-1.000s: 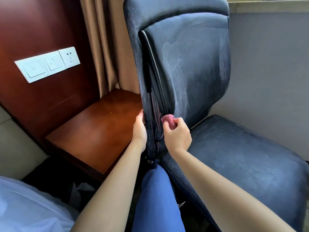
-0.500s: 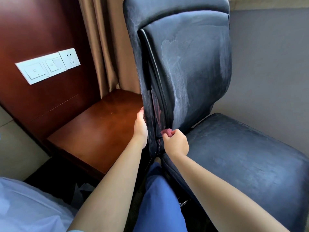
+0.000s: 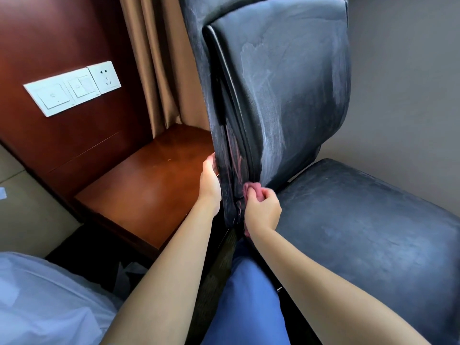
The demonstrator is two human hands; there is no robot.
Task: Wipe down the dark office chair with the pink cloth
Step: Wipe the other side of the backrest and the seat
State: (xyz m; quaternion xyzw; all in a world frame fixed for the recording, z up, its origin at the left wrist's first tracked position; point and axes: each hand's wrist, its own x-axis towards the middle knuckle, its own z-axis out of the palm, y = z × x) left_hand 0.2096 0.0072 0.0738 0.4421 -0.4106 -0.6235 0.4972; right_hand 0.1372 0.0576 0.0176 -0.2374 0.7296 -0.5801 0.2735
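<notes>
The dark office chair stands upright in front of me, its backrest streaked with pale wipe marks and its seat to the right. My left hand grips the left edge of the backrest near its bottom. My right hand is closed on the bunched pink cloth, pressing it into the seam at the lower left of the backrest, just above the seat. Most of the cloth is hidden inside my fingers.
A reddish wooden side table sits left of the chair, backed by a wood panel with white switches and a socket. Beige curtains hang behind. A grey wall is to the right. My blue-clad leg is below; white bedding lies lower left.
My right hand slid the pink cloth down the backrest's left seam toward the seat. My left hand kept its hold on the backrest edge.
</notes>
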